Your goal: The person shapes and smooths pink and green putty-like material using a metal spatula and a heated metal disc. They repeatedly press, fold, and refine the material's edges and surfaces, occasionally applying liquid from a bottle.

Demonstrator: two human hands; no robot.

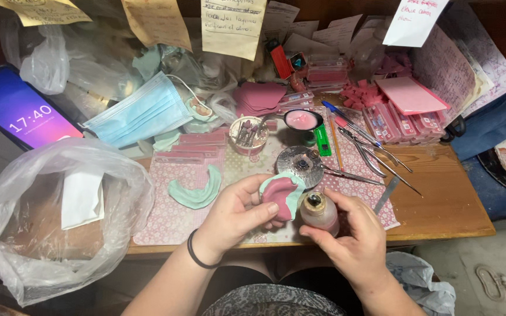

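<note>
- Green dental cast (284, 196) already carries a pink wax layer, held above the table edge (440, 225)
- Left hand (235, 213) grips it closed
- Right hand (352, 237) clasps the small burner bottle (318, 213); shaping looks unfinished
- A second cast (195, 193) lies bare on the patterned mat (165, 219)

Seen from above at a crowded workbench: a person's two bare forearms, no sleeves in sight. The left hand (238, 213) has a thin black elastic band (196, 253) looped around the wrist, the only thing worn on either arm. The right hand (355, 243) has no ring, watch or glove, and its short, unpainted fingernails show at the fingertips. At the near edge, between the arms, lies a patch of dark garment with a fine grey-and-black speckled pattern (270, 301).
</note>
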